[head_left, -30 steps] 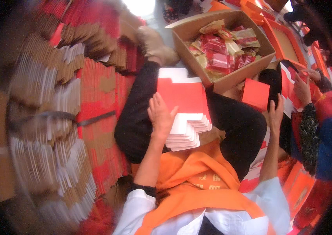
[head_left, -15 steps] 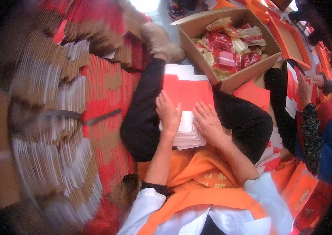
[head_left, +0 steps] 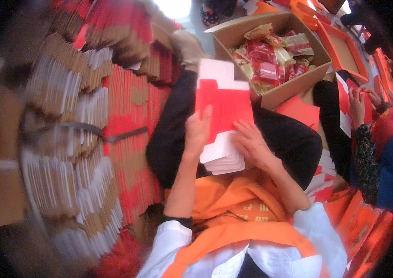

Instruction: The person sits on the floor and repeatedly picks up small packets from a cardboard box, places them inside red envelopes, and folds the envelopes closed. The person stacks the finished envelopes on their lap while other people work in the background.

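A flat, unfolded carton point(head_left: 228, 103), red with white flaps, is over my lap. My left hand point(head_left: 197, 134) grips its left edge, thumb on the red face and the other fingers hidden behind. Its left side looks raised from the stack of white-edged flat cartons point(head_left: 228, 165) below. My right hand point(head_left: 254, 146) lies at the lower right of the carton, fingers stretched out over the red panel and white flap.
An open cardboard box point(head_left: 287, 88) of red and gold wrapped packets stands ahead to the right. Tall rows of bundled flat cartons point(head_left: 129, 153) fill the left, with a dark strap point(head_left: 127, 134) across them. Another person's hands point(head_left: 357, 106) hold a red and white piece at right.
My left hand has closed on the carton's left edge and lifted it; the carton has moved slightly forward and tilted. My right hand has stayed near its lower right side.
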{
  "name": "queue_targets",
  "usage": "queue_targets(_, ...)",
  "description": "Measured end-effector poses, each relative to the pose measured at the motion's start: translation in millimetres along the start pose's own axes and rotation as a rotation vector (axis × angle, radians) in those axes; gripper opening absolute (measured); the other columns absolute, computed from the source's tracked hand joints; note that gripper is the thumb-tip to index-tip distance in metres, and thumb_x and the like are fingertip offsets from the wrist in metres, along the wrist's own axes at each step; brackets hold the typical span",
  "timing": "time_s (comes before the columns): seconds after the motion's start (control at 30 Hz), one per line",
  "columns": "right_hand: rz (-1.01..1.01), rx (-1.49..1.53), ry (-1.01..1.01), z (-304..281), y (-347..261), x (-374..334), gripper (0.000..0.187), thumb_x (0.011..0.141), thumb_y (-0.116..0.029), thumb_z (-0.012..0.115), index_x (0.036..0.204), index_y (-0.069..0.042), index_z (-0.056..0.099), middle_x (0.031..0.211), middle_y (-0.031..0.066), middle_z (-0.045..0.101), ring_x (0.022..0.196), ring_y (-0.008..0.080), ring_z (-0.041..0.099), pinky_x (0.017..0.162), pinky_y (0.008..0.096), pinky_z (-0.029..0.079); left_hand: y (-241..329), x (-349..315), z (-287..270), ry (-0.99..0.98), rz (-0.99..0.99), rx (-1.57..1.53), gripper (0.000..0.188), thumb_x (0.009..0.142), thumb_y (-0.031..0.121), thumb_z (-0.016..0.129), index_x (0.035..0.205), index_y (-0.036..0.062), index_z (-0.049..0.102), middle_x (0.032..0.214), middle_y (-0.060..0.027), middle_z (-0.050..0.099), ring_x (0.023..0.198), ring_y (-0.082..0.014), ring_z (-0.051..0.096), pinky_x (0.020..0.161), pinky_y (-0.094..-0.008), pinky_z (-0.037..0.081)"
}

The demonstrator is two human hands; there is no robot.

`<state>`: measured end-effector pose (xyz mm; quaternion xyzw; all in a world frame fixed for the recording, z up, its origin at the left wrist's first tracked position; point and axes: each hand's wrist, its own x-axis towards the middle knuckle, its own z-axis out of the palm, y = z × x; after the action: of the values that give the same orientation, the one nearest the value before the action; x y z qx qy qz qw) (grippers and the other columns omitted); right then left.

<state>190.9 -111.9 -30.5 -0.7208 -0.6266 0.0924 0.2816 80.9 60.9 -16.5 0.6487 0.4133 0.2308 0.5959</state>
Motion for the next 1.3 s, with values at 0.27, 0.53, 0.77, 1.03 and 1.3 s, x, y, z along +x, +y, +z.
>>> queue_targets(0.27, 0.820, 1.532, 0.090, -15.3, -46.5, -34.3, 0.030, 0.092, -0.019, 0.048, 0.116, -0.001, 0.051, 0.107, 0.0055, 0.060, 0.096, 0.0190, 0.058, 0.083, 0.0293, 0.045, 43.9, -116.9, 13.2, 0.191, 0.157, -0.134, 0.028, 0.095, 0.022, 0.042, 0.090, -0.0020, 0.056, 0.078, -0.0020, 0.056, 0.068, -0.0058, 0.047, 0.059, -0.0257, 0.041)
queue_targets(0.53, 0.964, 2.332, 0.277, -42.2, -93.0, -49.1, 0.040, 0.092, -0.031, 0.046, 0.124, -0.007, 0.045, 0.126, 0.0071, 0.048, 0.110, 0.0216, 0.049, 0.096, 0.0382, 0.037, -0.1, -144.2, 6.8, -0.140, -0.133, -0.333, 0.033, 0.096, 0.028, 0.038, 0.111, 0.0000, 0.049, 0.095, -0.0063, 0.056, 0.088, -0.0117, 0.052, 0.074, -0.0250, 0.043)
queue_targets(0.77, 0.885, 1.173, -0.034, 29.3, -80.8, -125.5, 0.030, 0.088, -0.019, 0.057, 0.114, -0.006, 0.052, 0.100, 0.0042, 0.061, 0.091, 0.0141, 0.056, 0.079, 0.0298, 0.047, -4.0, -159.9, 31.4, -0.137, -0.055, -0.243, 0.049, 0.095, 0.031, 0.040, 0.130, -0.0003, 0.026, 0.120, -0.0116, 0.045, 0.103, -0.0172, 0.049, 0.084, -0.0293, 0.042)
queue_targets(1.03, 0.852, 1.638, -0.275, -43.0, -118.9, -85.1, 0.027, 0.090, -0.023, 0.052, 0.103, 0.000, 0.060, 0.100, 0.0102, 0.063, 0.093, 0.0158, 0.058, 0.085, 0.0279, 0.044, 17.6, -150.6, 6.6, 0.124, -0.212, -0.370, 0.021, 0.091, 0.013, 0.049, 0.106, -0.0020, 0.052, 0.097, -0.0038, 0.058, 0.087, -0.0106, 0.053, 0.079, -0.0271, 0.044)
queue_targets(1.3, 0.260, 0.585, 0.272, -89.1, -70.0, -42.1, 0.039, 0.078, -0.002, 0.050, 0.117, -0.001, 0.049, 0.119, 0.0180, 0.050, 0.118, 0.0285, 0.044, 0.098, 0.0377, 0.034, 35.9, -191.0, -18.5, -0.239, -0.106, -0.009, 0.056, 0.085, 0.016, 0.056, 0.129, -0.0024, 0.025, 0.115, -0.0159, 0.048, 0.103, -0.0216, 0.050, 0.088, -0.0334, 0.041)
